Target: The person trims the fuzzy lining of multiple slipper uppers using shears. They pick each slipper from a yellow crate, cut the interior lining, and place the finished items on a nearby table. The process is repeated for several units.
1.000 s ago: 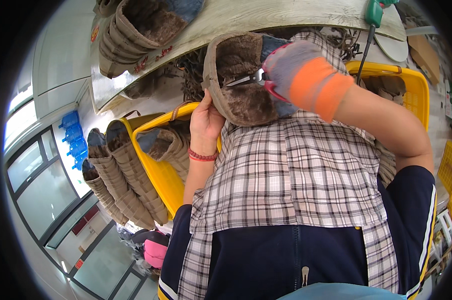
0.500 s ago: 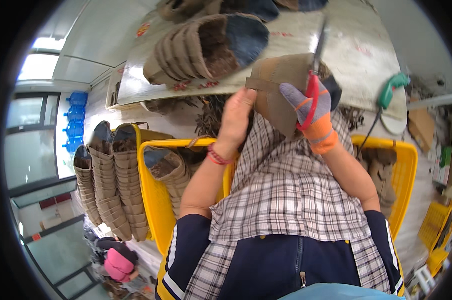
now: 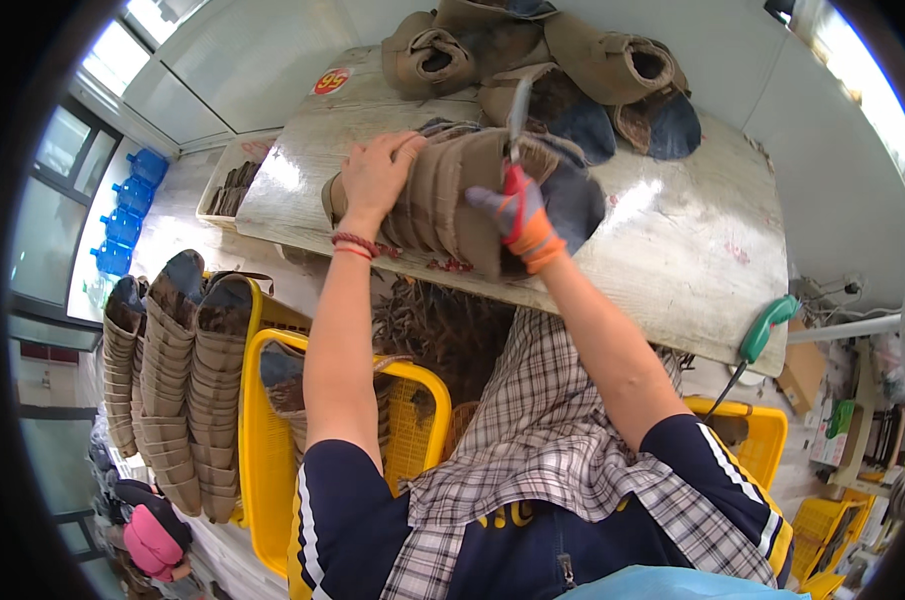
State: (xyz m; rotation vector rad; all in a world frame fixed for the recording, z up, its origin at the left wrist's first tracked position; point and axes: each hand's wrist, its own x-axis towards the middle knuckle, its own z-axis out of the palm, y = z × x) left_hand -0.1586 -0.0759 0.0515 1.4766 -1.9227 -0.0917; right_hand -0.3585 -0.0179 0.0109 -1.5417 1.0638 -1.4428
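On the table's near side lies a nested stack of brown fabric shoe uppers (image 3: 442, 190), with fleecy linings and dark blue-grey ends. My bare left hand (image 3: 377, 175) is closed over the top left of the stack, its fingers bent against the fabric. In an orange-and-grey glove, my right hand (image 3: 522, 225) grips red-handled scissors (image 3: 517, 120), blades pointing up and away. That hand is also against the open right end of the stack; whether its fingers pinch an upper too, I cannot tell.
Several more uppers (image 3: 622, 65) lie at the table's (image 3: 672, 230) back. A green corded tool (image 3: 769, 325) hangs at its right edge. Yellow baskets (image 3: 257, 480) flank me, and tall stacks of uppers (image 3: 177, 390) stand at left. A person in pink (image 3: 155, 540) is at lower left.
Both hands have moved forward from above my lap to the stack on the table. The single upper they held now rests with the stack. The scissors stay in my right hand.
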